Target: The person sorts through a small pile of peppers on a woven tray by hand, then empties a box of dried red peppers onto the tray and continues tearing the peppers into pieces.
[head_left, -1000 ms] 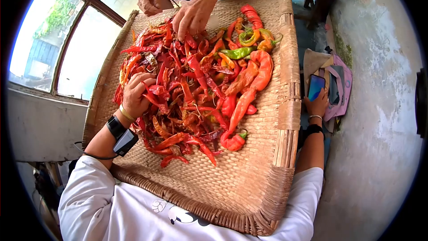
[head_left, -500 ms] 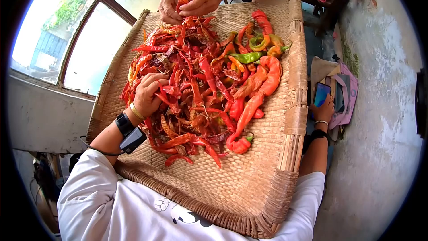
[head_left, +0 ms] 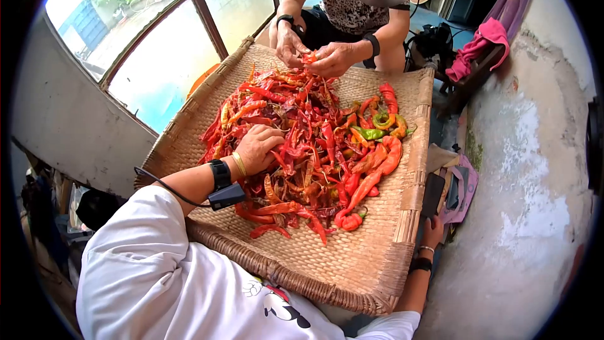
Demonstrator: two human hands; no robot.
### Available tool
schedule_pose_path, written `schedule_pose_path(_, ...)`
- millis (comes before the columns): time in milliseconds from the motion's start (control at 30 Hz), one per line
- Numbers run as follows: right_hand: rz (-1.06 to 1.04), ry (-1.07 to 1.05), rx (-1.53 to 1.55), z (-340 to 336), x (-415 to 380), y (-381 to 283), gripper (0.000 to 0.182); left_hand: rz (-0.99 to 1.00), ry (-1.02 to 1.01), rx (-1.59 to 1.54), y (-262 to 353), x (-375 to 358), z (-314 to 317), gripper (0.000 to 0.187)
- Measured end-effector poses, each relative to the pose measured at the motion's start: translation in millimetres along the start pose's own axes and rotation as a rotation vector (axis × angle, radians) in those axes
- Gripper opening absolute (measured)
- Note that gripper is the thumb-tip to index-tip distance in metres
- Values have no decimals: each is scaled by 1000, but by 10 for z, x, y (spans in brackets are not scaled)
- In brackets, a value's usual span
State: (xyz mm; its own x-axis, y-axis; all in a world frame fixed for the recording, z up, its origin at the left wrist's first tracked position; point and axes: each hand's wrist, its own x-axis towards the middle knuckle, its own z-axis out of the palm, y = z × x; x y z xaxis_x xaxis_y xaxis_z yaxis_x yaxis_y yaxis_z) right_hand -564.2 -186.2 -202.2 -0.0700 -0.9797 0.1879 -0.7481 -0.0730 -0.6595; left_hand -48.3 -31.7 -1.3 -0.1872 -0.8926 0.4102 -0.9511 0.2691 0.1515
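Observation:
My left hand (head_left: 257,149) rests palm down on the left side of a heap of dried red chili peppers (head_left: 296,132). Its fingers are slightly bent over the pods, and the fingertips partly sink among them. Low beside the right edge of the woven tray (head_left: 384,264), my right hand (head_left: 432,232) grips a smartphone (head_left: 432,194) whose screen looks dark. Plumper fresh peppers, among them a long red pepper (head_left: 365,186) and a green pepper (head_left: 369,133), lie along the heap's right side.
Across the tray sits another person, both hands (head_left: 318,56) pinching a red pepper piece. A pink bag (head_left: 464,189) stands by the right wall, near a pink cloth (head_left: 481,47) on wooden furniture. Windows (head_left: 157,56) line the left.
The view has shifted, showing more of the person opposite. My right hand has drawn the phone closer to the tray, and its lit screen now looks dark. My left hand stays on the heap.

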Motion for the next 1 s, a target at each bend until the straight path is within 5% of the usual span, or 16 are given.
schedule_pose_path(100, 212, 58, 386, -439, -4, -115, 28, -24, -17, 14, -2, -23, 9, 32)
schedule_pose_path(200, 405, 48, 787, -1198, -86, -1106, 28, -47, -45, 15, -2, -48, -1, 31)
schedule_pose_path(233, 387, 53, 780, -1401, -103, -1369, 28, -18, -7, 7, -20, -58, 15, 32)
schedule_pose_path(300, 305, 3, 1319, -1753, -153, -1902, 26, 4, 29, -6, -45, -79, 32, 33)
schedule_pose_path(400, 153, -166, 1542, -2109, -315, -2800, 23, -10, 23, -32, -68, -94, 48, 29)
schedule_pose_path(600, -122, -610, 1636, -1986, -826, -4479, 26, -68, -100, -13, -98, -86, 43, 28)
schedule_pose_path(733, -51, -775, 1769, -1361, -941, -5109, 27, -94, -205, -19, -79, -98, -74, 26)
schedule_pose_path(867, -10, -586, 1258, -295, -853, -5041, 25, -54, -295, -77, -130, -187, -264, 24)
schedule_pose_path(933, -173, -577, 779, 150, -907, -4864, 23, -57, -279, -189, -171, -242, -408, 23)
schedule_pose_path(1000, -653, -513, 296, 426, -953, -4639, 25, -38, -245, -245, -261, -291, -449, 23)
